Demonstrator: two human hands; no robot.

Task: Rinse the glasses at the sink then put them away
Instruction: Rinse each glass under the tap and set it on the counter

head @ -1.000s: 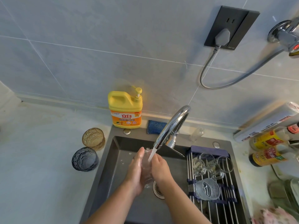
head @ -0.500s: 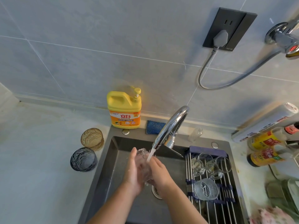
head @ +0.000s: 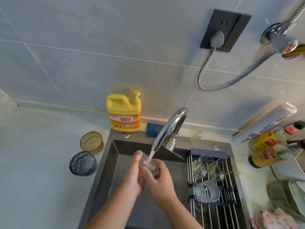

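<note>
— What lies where?
— Across the sink (head: 115,151) the drying rack (head: 214,210) sits to the right, so the right hand (head: 159,180) is nearer it.
— And the grip?
— That one and the left hand (head: 132,177) both clasp the clear glass (head: 149,165), tilted under the stream (head: 151,155), rim up-left

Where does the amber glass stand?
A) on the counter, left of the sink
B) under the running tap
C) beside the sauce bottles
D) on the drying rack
A: the amber glass stands on the counter left of the sink, beside the blue-grey glass.
</note>
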